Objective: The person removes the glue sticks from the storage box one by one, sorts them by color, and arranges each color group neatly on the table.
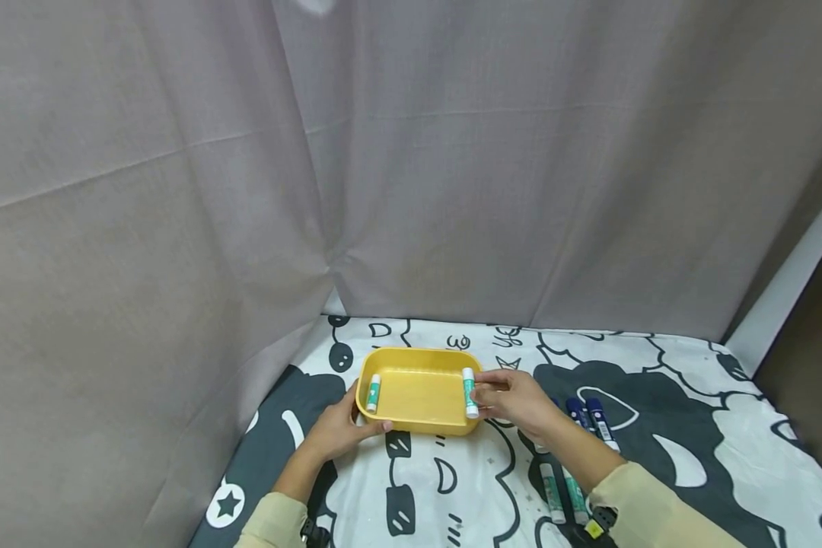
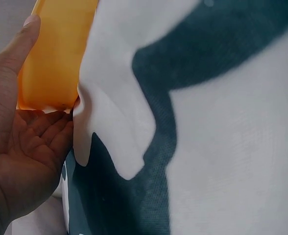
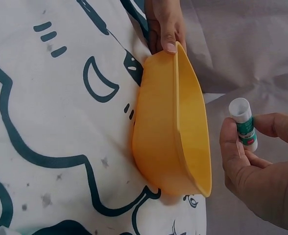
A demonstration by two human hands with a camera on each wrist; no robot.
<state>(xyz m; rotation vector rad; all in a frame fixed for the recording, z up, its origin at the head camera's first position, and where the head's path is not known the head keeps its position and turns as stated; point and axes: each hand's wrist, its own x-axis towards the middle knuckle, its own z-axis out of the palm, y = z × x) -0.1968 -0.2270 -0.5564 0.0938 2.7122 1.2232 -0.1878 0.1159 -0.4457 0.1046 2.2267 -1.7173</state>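
Observation:
A yellow plastic tray point(image 1: 421, 387) stands on the patterned cloth. My left hand point(image 1: 341, 428) grips its left end, thumb at the front rim and fingers round the side; in the left wrist view, the thumb lies along the yellow wall. A white-and-green glue stick point(image 1: 373, 394) lies inside the tray near that end. Over the tray's right end, my right hand point(image 1: 519, 399) pinches a second glue stick point(image 3: 245, 125) between thumb and fingers, held apart from the tray in the right wrist view.
Two more green-and-white glue sticks point(image 1: 552, 495) lie by the right forearm, partly covered by it. Beyond them are blue-capped sticks point(image 1: 597, 420). A grey curtain point(image 1: 452, 213) hangs behind the black-and-white cloth point(image 1: 479, 487). A dark brown surface point(image 1: 811, 365) is at far right.

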